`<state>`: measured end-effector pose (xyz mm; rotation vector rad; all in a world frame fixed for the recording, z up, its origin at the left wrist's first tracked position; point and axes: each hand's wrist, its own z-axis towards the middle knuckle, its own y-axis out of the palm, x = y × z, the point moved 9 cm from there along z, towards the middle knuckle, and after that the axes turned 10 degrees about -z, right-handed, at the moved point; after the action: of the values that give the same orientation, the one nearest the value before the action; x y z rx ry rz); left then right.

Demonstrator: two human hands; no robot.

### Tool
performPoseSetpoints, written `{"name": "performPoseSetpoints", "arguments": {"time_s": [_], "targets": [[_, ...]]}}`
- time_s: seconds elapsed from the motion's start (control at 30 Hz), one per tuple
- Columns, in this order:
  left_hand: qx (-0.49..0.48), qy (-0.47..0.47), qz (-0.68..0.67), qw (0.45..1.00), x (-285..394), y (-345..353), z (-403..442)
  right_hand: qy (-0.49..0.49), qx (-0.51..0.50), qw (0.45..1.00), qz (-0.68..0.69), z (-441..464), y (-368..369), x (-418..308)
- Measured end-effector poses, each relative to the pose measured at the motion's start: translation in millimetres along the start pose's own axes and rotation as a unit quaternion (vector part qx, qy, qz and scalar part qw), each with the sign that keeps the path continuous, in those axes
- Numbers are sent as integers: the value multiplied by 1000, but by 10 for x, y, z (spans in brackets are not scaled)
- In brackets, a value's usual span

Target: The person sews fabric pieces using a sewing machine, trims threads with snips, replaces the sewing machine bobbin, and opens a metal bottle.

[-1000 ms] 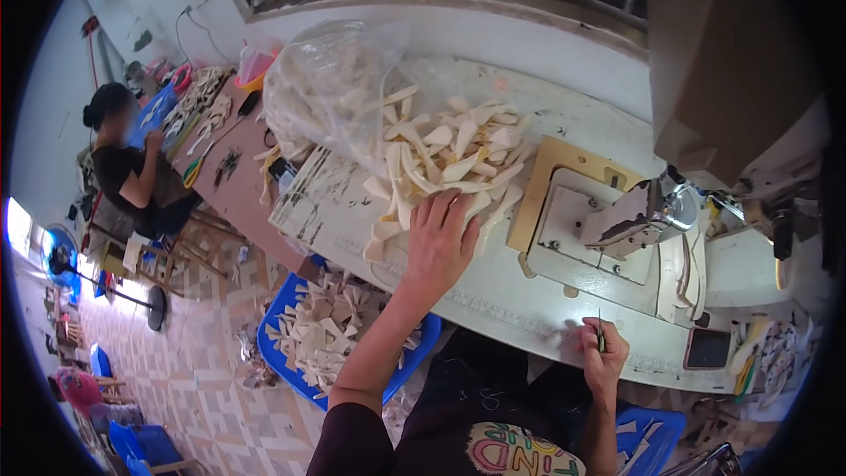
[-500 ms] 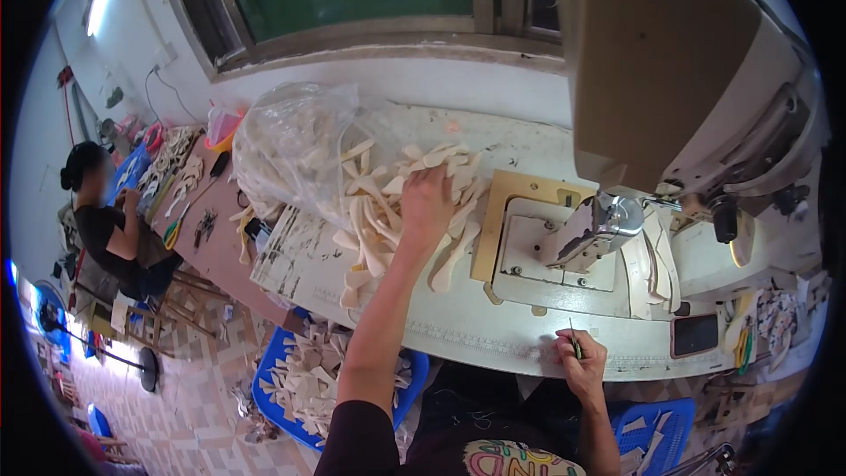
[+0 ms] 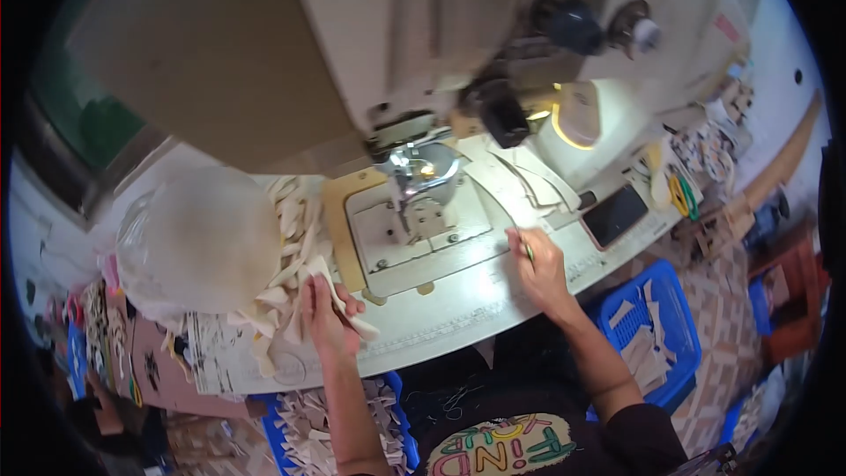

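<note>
My left hand is closed around a cream fabric strip, in front of the pile of similar cream pieces. To its right stands the sewing machine's metal plate, below the presser area. My right hand is near the table's front edge, its fingers closed on a small pointed tool with a green part; most of it is hidden. Just beyond that hand lie long cream strips on the white table.
A clear plastic bag bulges at the left. A phone and yellow-and-green-handled scissors lie at the right. Blue baskets with cream pieces stand below: one basket right, another basket left. The machine head overhangs the table.
My view has swung to the right. My left hand has come back from the pile toward the table's front with a cream strip in it. My right hand still holds the small tool.
</note>
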<state>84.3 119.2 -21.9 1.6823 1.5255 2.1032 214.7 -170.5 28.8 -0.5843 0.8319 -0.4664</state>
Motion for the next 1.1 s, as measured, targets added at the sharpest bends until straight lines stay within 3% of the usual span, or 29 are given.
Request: {"name": "performPoseSetpoints", "arguments": {"time_s": [0.13, 0.23, 0.33, 0.43, 0.47, 0.53, 0.57, 0.7, 0.93, 1.03, 1.1], "targets": [[10, -84, -28, 996, -377, -17, -196, 18, 2, 996, -88, 258, 3, 157], [36, -113, -35, 992, -387, -39, -325, 101, -86, 974, -182, 367, 227, 319], [20, -108, 0, 994, -265, -23, -430, 95, -39, 981, -166, 387, 191, 290], [-11, -92, 46, 995, -154, 9, -546, 38, -46, 997, -48, 338, 257, 473], [-22, -86, 60, 994, -128, 23, -580, 102, -83, 990, 45, 280, 288, 582], [-24, -94, 84, 992, -116, 33, -623, 232, -159, 932, 227, 43, 338, 600], [-25, -98, 97, 990, -112, 30, -631, 291, -210, 876, 322, -97, 354, 464], [-36, -83, 137, 986, -240, -87, -564, 314, -352, 805, 361, -533, 587, 138], [-110, -124, 191, 967, -351, 186, -610, 236, -373, 875, 201, -449, 765, -19], [-125, -144, 224, 956, -399, 285, -663, 254, -308, 897, 187, -388, 701, -23], [-125, -158, 266, 943, -438, 316, -684, 131, -159, 971, 124, -225, 398, -252]]}}
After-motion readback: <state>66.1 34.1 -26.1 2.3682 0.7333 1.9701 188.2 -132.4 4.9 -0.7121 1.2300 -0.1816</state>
